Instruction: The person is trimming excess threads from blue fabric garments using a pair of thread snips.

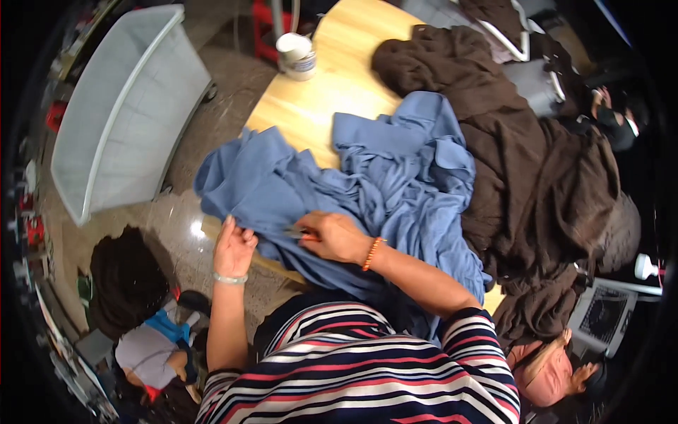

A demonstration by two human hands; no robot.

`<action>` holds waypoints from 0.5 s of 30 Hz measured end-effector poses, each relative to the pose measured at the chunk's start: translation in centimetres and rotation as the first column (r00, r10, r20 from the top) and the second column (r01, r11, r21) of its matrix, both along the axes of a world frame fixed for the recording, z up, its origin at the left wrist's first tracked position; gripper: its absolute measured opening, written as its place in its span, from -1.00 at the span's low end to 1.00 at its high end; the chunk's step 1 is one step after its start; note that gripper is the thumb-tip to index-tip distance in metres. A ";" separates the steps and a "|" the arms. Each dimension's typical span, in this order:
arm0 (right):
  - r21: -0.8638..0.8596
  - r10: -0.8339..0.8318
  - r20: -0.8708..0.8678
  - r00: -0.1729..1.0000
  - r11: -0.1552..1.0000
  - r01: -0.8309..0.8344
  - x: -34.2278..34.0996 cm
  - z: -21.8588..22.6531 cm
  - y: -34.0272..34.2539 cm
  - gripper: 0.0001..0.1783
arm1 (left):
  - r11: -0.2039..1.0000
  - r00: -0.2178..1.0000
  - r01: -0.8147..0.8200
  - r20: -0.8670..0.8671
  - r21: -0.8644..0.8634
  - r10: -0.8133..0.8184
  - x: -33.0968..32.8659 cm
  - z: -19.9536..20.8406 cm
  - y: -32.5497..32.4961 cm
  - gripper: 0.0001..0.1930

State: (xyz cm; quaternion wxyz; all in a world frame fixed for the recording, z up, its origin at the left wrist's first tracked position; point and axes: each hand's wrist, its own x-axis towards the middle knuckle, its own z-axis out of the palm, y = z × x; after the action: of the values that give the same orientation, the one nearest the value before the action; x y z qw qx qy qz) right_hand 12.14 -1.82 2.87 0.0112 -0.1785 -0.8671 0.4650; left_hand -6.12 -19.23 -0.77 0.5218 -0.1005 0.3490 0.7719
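A blue cloth garment (395,177) lies crumpled across the near part of the wooden table and hangs over its near edge. My left hand (234,251) is at the garment's near left edge, thumb and fingertips pinching the cloth. In my right hand (335,237) is a pair of small thread snips (302,233), with a bit of orange showing at the grip. Their dark tips point left, close over the cloth and toward my left hand. Whether the blades touch the cloth I cannot tell.
A heap of dark brown cloth (537,177) covers the right side of the wooden table (353,35). White cups or tubs (296,56) stand at its far left edge. A large grey wheeled bin (127,120) stands left. Other people (547,371) sit nearby at both sides.
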 end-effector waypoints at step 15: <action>0.076 0.055 -0.199 0.979 0.996 -0.040 0.0 1.9 -0.8 -0.72 | 0.997 0.995 -0.072 0.066 0.039 0.069 -0.4 -2.7 0.0 -0.86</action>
State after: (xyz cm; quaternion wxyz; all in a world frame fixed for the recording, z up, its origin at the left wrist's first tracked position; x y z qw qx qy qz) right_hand 12.14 -2.66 4.74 0.0939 -0.1095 -0.8815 0.4496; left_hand -6.48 -19.25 -3.50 0.5070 -0.1268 0.3120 0.7934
